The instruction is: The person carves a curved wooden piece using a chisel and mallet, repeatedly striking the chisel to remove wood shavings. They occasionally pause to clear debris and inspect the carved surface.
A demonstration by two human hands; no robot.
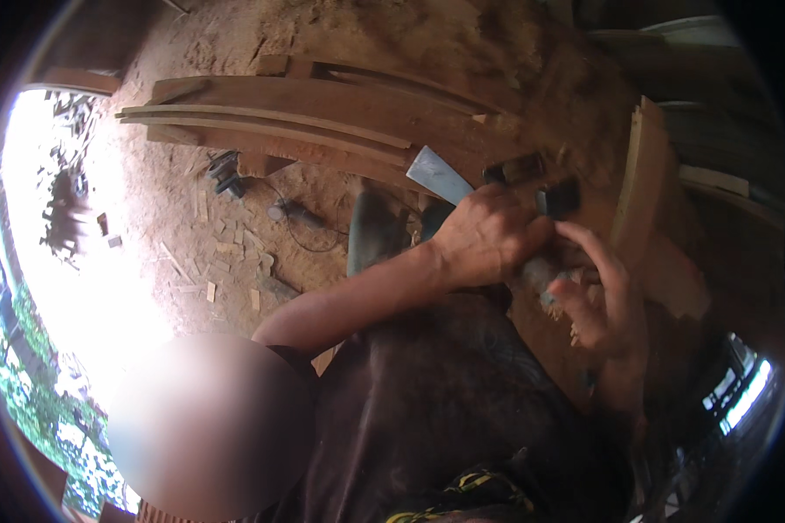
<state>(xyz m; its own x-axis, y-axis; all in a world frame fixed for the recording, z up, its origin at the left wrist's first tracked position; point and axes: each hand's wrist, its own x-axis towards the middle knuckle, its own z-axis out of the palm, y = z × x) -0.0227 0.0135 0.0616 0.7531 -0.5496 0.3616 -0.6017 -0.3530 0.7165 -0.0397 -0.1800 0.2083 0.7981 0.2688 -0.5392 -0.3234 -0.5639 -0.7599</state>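
Observation:
My left hand (490,234) is closed around a dark hand tool (560,197) with a flat grey metal plate (438,174) sticking out at its upper left. My right hand (604,301) sits just to the right and below it. Its forefinger reaches up to the tool by my left knuckles, and the other fingers curl loosely beside pale wood shavings (542,277). The part of the tool under my left hand is hidden. Both hands work over a brown wooden surface (584,131) dusted with sawdust.
Long curved wooden planks (279,122) are stacked at the back. A board (641,174) stands on edge at the right. On the sawdust floor lie a corded power tool (296,213), a smaller dark tool (225,174) and wood offcuts (227,253). Bright daylight floods in at the left.

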